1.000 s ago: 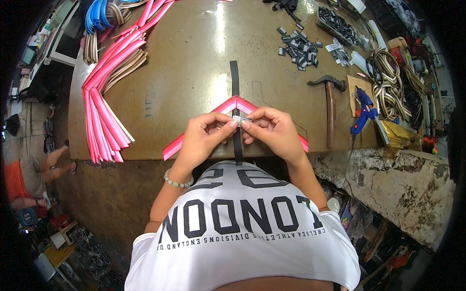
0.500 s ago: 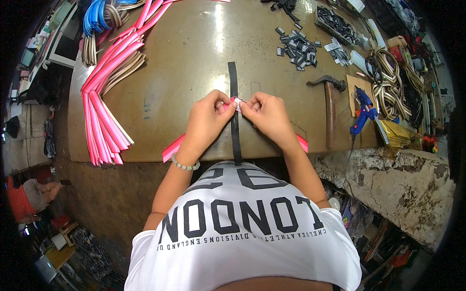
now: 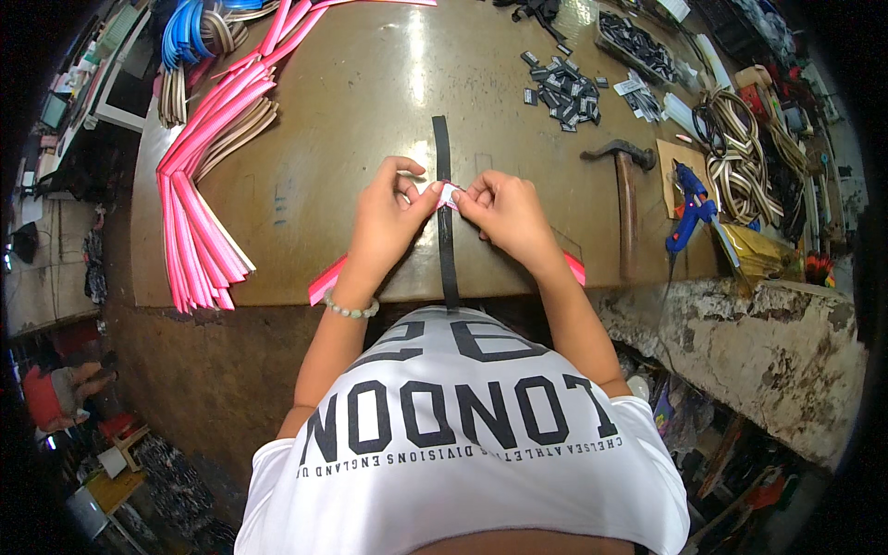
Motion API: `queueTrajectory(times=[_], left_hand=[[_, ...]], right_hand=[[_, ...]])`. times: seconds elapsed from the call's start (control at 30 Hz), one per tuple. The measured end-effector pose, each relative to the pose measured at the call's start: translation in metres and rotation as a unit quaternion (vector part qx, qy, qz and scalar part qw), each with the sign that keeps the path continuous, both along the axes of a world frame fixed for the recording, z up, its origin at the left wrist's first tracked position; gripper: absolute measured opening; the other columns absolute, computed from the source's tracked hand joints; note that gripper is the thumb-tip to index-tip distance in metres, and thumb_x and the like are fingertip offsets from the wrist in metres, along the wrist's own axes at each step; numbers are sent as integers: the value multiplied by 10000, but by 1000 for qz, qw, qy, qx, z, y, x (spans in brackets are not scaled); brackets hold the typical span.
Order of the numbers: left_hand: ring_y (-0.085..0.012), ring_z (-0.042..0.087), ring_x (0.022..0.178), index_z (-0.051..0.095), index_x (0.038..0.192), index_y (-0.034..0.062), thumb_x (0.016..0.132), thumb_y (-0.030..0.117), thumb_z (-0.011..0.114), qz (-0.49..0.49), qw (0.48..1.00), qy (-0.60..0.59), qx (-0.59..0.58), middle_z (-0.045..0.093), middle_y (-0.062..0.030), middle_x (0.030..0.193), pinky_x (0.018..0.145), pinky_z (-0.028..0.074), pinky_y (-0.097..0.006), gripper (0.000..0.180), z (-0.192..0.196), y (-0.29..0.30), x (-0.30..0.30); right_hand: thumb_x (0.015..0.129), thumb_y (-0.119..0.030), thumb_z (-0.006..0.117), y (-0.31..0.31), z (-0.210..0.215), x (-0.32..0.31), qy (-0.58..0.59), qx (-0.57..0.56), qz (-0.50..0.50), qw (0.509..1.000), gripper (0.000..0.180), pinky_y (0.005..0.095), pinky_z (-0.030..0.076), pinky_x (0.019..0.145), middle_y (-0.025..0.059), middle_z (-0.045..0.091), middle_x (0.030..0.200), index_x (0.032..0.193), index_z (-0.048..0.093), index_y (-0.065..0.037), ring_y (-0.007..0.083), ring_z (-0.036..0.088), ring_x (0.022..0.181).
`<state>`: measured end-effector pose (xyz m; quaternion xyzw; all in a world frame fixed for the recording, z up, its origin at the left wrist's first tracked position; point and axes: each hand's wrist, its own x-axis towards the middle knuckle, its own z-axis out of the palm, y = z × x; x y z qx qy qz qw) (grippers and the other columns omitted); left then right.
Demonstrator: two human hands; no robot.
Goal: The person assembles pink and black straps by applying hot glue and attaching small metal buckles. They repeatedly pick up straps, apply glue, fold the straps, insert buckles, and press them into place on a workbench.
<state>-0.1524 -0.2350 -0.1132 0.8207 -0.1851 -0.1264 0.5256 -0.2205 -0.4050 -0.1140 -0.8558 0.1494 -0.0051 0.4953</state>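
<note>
On bench (image 3: 342,92), upper L of frame: blue strips (image 3: 182,37) bundled, w/ long pink bundle (image 3: 197,231) running down L side. Lower, L of ctr: one end of pink strip (image 3: 327,279) poking past L forearm (image 3: 324,370). Ctr of frame: touches L edge of white tag (image 3: 449,194) w/ thumb of L hand (image 3: 389,211), w/ index raised clear; can't tell if gripping. Same spot: tag lying over vert. black strap (image 3: 447,254). Pinches tag's R edge btwn thumb + fingers of R hand (image 3: 507,211). Upper R: black tags (image 3: 568,92) piled, w/ hammer (image 3: 627,213) below. Far R: blue glue gun (image 3: 687,219), then coiled cream-brown strips (image 3: 738,171).
</note>
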Motion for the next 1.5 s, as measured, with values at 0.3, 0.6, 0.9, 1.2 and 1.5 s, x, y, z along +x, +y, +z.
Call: queueTrajectory(times=[0.3,0.6,0.9,1.2,1.5], left_hand=[[-138,537,682,674,950,3,770,0,752,-102,991,-82,0,569,-68,854,642,469,-264,196,5,20,-14],[-193,590,679,677,872,-8,795,84,754,-5,995,-87,39,608,-103,752,641,484,-308,143,-1,-2,-7],[-255,592,627,633,869,47,820,198,760,10,991,-94,96,608,-85,713,587,466,-379,203,4,-6,-13],[-283,618,694,666,1066,104,897,214,683,4,967,-224,123,604,-94,794,603,478,-403,202,-1,-5,-24],[-239,595,712,662,1214,167,899,199,654,-54,924,-319,207,536,-65,816,572,497,-383,316,-5,5,-42]], right_hand=[[872,-231,738,0,-3,0,-2,7,4,1000,272,266,432,439,43,603,558,785,640,8,96,567,457],[830,-186,746,0,-2,0,3,20,-19,1000,237,331,468,524,84,603,603,927,625,-8,196,600,536],[797,-27,707,-8,19,22,-162,14,59,985,233,281,489,604,60,586,798,1024,738,-68,116,572,637],[867,-89,684,-25,-3,81,55,73,80,993,231,338,555,680,118,722,932,1082,705,-9,234,686,753],[925,-332,640,-99,-5,-38,-69,-519,-303,796,461,473,423,995,221,575,1265,1266,580,-27,397,532,1179]])
